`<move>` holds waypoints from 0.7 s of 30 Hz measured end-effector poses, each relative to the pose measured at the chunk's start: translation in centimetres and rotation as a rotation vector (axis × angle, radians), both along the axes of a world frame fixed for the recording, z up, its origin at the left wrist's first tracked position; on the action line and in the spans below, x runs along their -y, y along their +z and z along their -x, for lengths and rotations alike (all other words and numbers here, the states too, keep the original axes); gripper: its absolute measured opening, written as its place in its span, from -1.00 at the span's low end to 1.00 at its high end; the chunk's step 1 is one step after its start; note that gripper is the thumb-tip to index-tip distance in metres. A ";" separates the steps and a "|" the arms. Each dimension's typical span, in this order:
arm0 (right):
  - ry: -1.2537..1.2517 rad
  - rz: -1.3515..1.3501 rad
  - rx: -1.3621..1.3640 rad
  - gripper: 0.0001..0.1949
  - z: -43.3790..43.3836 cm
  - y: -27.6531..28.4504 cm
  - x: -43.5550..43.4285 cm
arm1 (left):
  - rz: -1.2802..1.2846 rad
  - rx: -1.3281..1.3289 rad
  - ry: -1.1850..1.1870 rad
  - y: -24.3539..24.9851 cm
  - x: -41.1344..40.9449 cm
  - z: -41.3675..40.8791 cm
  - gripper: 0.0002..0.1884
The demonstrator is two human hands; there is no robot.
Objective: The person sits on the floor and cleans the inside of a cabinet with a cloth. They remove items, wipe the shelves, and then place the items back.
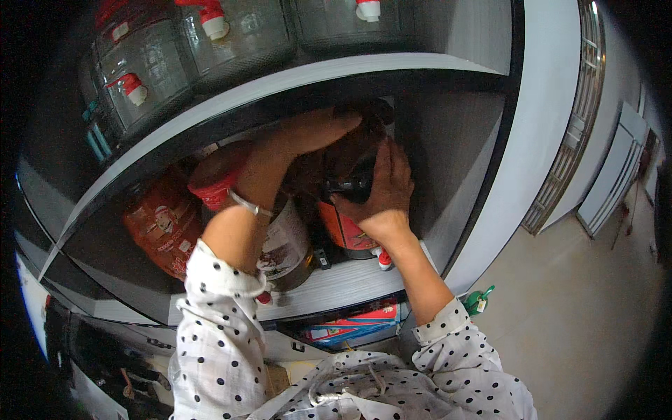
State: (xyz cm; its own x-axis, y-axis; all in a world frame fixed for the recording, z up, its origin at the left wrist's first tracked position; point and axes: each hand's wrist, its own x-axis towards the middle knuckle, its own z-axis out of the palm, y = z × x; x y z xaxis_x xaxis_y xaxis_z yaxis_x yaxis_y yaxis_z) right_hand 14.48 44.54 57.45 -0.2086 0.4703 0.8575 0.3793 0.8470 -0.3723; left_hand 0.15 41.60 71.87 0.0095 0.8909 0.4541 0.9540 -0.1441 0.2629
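Observation:
Both my arms, in rolled polka-dot sleeves, reach into a dark shelf compartment. My right hand [388, 176] curls around the side of a glossy black part of a dark container [353, 178], thumb in front and fingers behind. Just below it sits a jar with an orange-red label [344, 226]; whether the black part belongs to it, I cannot tell. My left hand [344, 126] extends deeper, over the top of the dark container, its fingers lost in shadow. Under my left forearm stands a large clear jar with a red lid [215, 181] and a pale label.
An orange-red printed bag [165, 231] leans left of the jars. A red-and-white spigot [384, 259] juts near the shelf's front edge [336, 294]. Clear dispensers with red-and-white taps [214, 26] stand on the shelf above. A printed box [357, 320] lies below, and a green item [476, 302] on the floor.

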 end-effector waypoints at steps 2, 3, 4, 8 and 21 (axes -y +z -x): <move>0.046 -0.005 -0.026 0.22 0.5 0.1 0.5 | 0.039 0.123 -0.273 -0.4 -2.1 3.5 -0.41; 0.055 -0.013 -0.045 0.22 0.5 0.3 0.4 | 0.051 0.118 -0.325 0.0 -3.0 3.8 -0.41; 0.050 0.000 -0.040 0.22 0.7 0.3 0.6 | 0.044 -0.019 -0.171 0.9 -3.1 3.0 -0.42; 0.006 0.045 0.002 0.23 0.6 0.1 0.8 | 0.095 -0.291 0.153 2.7 -4.0 0.5 -0.43; -0.019 0.012 -0.009 0.24 0.5 -0.3 0.6 | 0.162 -0.310 0.279 3.1 -3.1 2.6 -0.43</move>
State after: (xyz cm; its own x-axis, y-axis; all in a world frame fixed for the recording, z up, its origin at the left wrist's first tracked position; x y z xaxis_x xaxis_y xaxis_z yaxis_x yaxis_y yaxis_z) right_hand 13.93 43.94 57.10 -0.1923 0.4842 0.8536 0.3918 0.8353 -0.3856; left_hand -2.47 44.65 75.00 -0.1274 0.9383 0.3215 0.9879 0.1490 -0.0434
